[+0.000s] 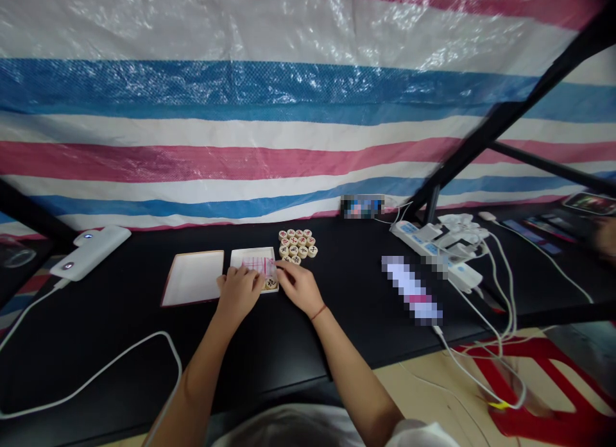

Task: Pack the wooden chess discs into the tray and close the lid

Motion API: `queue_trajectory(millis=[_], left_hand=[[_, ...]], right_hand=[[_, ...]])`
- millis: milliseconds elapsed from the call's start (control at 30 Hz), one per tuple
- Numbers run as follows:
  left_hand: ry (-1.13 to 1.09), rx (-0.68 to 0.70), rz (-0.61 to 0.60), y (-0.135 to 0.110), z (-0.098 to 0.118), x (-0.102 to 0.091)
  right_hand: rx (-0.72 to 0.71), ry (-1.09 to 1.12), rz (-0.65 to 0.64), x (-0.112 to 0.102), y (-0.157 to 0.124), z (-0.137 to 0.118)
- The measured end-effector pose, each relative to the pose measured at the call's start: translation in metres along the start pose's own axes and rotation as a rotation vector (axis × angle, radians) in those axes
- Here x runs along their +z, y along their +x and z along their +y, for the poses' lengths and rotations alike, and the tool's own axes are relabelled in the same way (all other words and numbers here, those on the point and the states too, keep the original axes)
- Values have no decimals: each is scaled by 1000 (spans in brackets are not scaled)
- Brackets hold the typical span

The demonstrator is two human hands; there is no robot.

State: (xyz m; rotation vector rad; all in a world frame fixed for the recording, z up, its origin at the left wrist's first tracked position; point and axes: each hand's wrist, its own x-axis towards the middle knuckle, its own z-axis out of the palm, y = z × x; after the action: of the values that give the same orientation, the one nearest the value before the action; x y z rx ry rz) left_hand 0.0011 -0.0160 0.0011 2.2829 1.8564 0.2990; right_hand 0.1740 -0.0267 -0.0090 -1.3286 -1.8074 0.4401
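Together, left hand (235,292), right hand (299,286), two white trays (192,278), xiangqi pile (297,244)

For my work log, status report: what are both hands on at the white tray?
Left hand on pink-checked sheet in white tray. Right hand beside wooden chess piece. Piece cluster just behind tray; second white tray to left.

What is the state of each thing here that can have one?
Left hand: resting on the pink-checked wrapper
Right hand: at the edge of the white tray
Xiangqi pieces: lying flat in a cluster, face up
White box lid: lying apart, inner side up
Power strip: plugged with white adapters
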Motion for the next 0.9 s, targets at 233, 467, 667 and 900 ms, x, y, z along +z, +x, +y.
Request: queue_trajectory(millis=[233, 467, 667, 900], left_hand=[[-55, 35, -41, -2, 0, -7], [-134, 35, -149, -4, 5, -22], [-228, 40, -193, -3, 6, -26], [-580, 95, 92, 3, 4, -17]], right_hand=[[51, -86, -96, 17, -1, -3], [84, -124, -53, 23, -1, 1], [98, -109, -9, 26, -2, 1], [-94, 42, 99, 16, -7, -7]])
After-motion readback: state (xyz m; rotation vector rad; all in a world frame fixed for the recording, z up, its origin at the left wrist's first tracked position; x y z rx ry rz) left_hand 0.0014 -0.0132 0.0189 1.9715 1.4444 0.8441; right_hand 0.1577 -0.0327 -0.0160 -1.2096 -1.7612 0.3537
